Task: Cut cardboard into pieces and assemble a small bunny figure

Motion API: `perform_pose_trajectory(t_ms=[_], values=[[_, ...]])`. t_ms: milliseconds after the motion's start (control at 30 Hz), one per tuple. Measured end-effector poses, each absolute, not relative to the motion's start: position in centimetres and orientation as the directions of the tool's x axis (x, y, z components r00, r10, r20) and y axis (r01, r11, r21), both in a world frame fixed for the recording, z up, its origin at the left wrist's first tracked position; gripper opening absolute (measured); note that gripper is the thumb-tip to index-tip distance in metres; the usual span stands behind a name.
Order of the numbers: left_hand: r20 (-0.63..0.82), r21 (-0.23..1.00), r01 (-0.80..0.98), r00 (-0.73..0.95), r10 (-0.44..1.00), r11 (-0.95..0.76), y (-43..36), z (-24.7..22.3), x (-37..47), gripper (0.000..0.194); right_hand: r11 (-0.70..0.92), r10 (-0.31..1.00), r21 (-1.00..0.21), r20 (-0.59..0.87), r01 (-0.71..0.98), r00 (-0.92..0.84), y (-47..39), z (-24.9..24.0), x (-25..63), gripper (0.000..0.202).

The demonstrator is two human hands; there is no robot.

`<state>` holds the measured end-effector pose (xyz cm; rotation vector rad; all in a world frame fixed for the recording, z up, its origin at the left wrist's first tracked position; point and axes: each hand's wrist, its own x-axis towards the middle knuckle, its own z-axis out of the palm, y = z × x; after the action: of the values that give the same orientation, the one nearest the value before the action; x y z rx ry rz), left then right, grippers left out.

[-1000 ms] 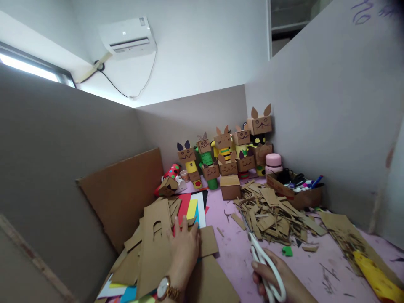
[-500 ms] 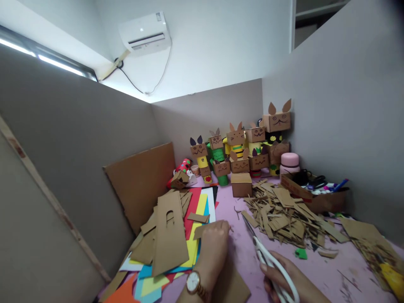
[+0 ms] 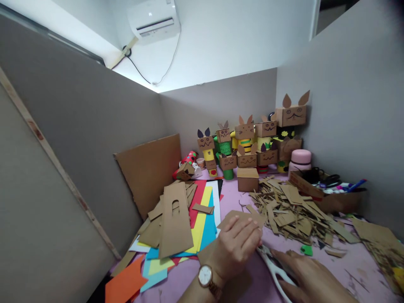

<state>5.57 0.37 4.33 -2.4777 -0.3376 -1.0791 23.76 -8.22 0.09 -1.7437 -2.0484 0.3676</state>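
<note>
My left hand (image 3: 238,244), with a watch on its wrist, is closed around a piece of brown cardboard (image 3: 240,218) low in the middle of the view. The cardboard shows beyond its knuckles and beside the wrist. Just to the right, my right hand (image 3: 299,269) grips white-handled scissors (image 3: 273,269). Their pivot lies close to my left fingertips, and the blades are hidden behind that hand. Beneath both hands is the pink-purple tabletop (image 3: 331,273).
Cardboard sheets (image 3: 176,223) and coloured paper (image 3: 208,227) lie left. A heap of cardboard scraps (image 3: 290,210) is right, before a box of supplies (image 3: 341,200). Cardboard animal figures (image 3: 248,158) and a pink flask (image 3: 299,160) stand behind.
The cardboard has come up into fuller view in my left hand, which has turned and moved right. The scissors' blades have gone behind it. The whole view has shifted slightly.
</note>
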Motion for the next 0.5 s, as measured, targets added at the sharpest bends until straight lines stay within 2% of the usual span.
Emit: perform_pose_trajectory(t_ms=[100,167,200,233,267,300,333,367,433,467,500], values=[[0.751,-0.292,0.360,0.660,0.021,-0.886,0.1,4.1,5.6,0.020,0.150,0.988,-0.446,0.094,0.882,-0.121,-8.2,1.2,24.2,0.016],[0.758,-0.304,0.341,0.652,-0.009,-0.890,-0.3,4.1,5.6,0.019,0.139,0.988,-0.587,0.137,0.798,-0.072,-7.9,1.6,24.3,0.019],[0.758,-0.312,0.327,0.652,-0.026,-0.892,-0.6,4.3,5.6,0.019,0.112,0.990,-0.725,0.140,0.680,-0.014,-7.6,1.6,24.2,0.029],[0.753,-0.324,0.312,0.657,-0.043,-0.893,-0.9,4.4,5.6,0.018,0.070,0.993,-0.870,0.109,0.489,0.052,-7.4,1.6,24.1,0.038],[0.749,-0.338,0.295,0.659,-0.065,-0.894,-1.2,4.5,5.5,0.018,-0.007,0.995,-0.972,0.018,0.233,0.101,-7.1,1.4,23.8,0.047],[0.737,-0.360,0.273,0.669,-0.093,-0.892,-1.5,4.6,5.5,0.018,-0.113,0.988,-0.992,-0.118,-0.052,0.102,-6.9,1.2,23.5,0.053],[0.730,-0.385,0.244,0.671,-0.132,-0.890,-1.7,4.5,5.5,0.019,-0.184,0.978,-0.943,-0.203,-0.277,0.039,-6.7,1.0,23.1,0.052],[0.727,-0.415,0.209,0.661,-0.185,-0.885,-1.9,4.4,5.5,0.019,-0.173,0.982,-0.896,-0.190,-0.408,0.003,-6.5,0.8,22.6,0.044],[0.755,-0.415,0.166,0.612,-0.236,-0.895,-2.4,3.7,5.3,0.019,-0.131,0.991,-0.841,-0.118,-0.526,-0.059,-6.3,0.4,21.9,0.036],[0.798,-0.349,0.175,0.570,-0.195,-0.921,-2.6,3.3,5.2,0.017,-0.093,0.996,-0.840,-0.082,-0.534,-0.045,-6.3,0.2,21.6,0.037],[0.853,-0.219,0.202,0.514,-0.087,-0.955,-2.9,2.8,5.0,0.016,-0.060,0.998,-0.852,-0.059,-0.520,-0.019,-6.2,0.1,21.3,0.039]])
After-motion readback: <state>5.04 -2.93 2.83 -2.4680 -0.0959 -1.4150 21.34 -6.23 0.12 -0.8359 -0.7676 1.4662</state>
